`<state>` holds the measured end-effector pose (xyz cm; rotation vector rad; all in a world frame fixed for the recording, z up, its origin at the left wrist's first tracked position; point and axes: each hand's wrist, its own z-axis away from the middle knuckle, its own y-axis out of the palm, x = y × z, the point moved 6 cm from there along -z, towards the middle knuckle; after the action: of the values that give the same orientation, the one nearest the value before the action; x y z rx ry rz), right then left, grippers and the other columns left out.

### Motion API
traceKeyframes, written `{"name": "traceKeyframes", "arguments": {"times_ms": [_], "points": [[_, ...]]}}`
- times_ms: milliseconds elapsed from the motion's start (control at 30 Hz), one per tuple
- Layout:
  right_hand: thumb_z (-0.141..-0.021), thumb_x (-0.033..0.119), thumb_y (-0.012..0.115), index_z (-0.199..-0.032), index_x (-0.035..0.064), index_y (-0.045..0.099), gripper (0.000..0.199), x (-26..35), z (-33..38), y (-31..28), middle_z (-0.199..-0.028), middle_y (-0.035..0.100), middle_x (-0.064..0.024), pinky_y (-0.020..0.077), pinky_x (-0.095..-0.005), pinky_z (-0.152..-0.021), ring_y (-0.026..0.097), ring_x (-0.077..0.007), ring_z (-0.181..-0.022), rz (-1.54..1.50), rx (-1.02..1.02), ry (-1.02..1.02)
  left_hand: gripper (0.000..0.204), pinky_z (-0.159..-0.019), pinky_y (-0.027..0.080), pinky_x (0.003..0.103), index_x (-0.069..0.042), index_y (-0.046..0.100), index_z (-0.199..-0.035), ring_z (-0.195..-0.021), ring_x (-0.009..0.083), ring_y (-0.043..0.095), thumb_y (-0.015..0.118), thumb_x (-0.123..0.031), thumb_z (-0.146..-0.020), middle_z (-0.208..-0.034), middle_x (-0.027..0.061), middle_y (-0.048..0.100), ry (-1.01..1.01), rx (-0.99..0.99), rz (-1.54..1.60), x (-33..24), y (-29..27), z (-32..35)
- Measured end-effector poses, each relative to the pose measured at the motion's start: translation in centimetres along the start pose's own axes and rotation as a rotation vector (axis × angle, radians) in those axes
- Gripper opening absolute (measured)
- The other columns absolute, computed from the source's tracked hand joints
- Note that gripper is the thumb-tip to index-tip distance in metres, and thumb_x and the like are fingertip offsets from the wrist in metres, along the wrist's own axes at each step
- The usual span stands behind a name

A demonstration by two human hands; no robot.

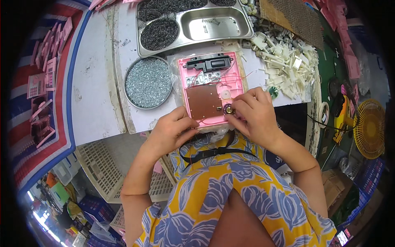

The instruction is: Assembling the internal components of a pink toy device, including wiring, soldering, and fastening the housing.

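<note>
Lying at the near edge of the bench (96, 103), on clear plastic (175, 74), the open pink case (238, 88) contains a brown board (201, 102), a black module (207, 63) at its far end and loose red wires (230, 78). The thumb and forefinger of the right hand (257, 117) pinch a small round part (228, 109) just right of the board, covering its right rim. The left hand (168, 128) has thumb and forefinger drawn close at the case's near left corner, partly hiding it; whether they pinch it cannot be told. Beyond, a steel tray (225, 33) with dark springs (159, 33) is cut off by the upper border. Just left of the case stands a round dish (125, 84) of metal pieces (149, 82), too small to identify singly. To the right, cardboard (294, 18) covers part of a heap of white parts (284, 68); a green disc (273, 92) lies beside the right hand. Below, the left forearm (139, 168) hides part of a pale crate (98, 166). At far right is a yellow fan (369, 127).
</note>
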<state>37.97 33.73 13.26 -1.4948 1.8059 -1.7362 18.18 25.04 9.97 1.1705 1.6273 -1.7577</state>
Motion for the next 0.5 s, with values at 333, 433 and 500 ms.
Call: {"name": "traceKeyframes", "arguments": {"times_ms": [333,433,500], "points": [[-0.076,0.018,0.077,-0.085,0.0077,0.064,0.019,0.8,-1.0,0.2,-0.091,0.063,-0.0058,0.0407,-0.0434,-0.083,0.055,-0.0278,-0.095,0.129,0.098,-0.054,0.022,-0.06,0.046,0.033,-0.005,0.072,-0.095,-0.068,0.022,0.056,0.084,-0.007,-0.076,-0.08,0.0076,0.053,0.005,0.005,0.001,-0.1,0.0,-0.3],[-0.076,0.019,0.077,-0.087,0.0082,0.065,0.02,0.1,-0.9,0.2,-0.094,0.063,-0.0061,0.0415,-0.0431,-0.083,0.056,-0.0278,-0.096,0.093,0.107,-0.05,0.022,-0.061,0.047,0.034,-0.005,0.072,-0.095,-0.069,0.0221,0.057,0.084,-0.007,-0.077,-0.081,0.0077,0.054,0.014,0.013,-0.008,-0.1,-0.1,-0.5],[-0.077,0.02,0.078,-0.089,0.0088,0.066,0.021,-0.5,-0.6,-0.1,-0.096,0.064,-0.0064,0.0426,-0.0425,-0.081,0.057,-0.0278,-0.095,-0.015,0.106,-0.054,0.022,-0.062,0.048,0.034,-0.005,0.072,-0.095,-0.07,0.0227,0.059,0.084,-0.007,-0.077,-0.081,0.0081,0.055,0.003,0.013,-0.008,-0.2,-0.1,-0.6]]}}
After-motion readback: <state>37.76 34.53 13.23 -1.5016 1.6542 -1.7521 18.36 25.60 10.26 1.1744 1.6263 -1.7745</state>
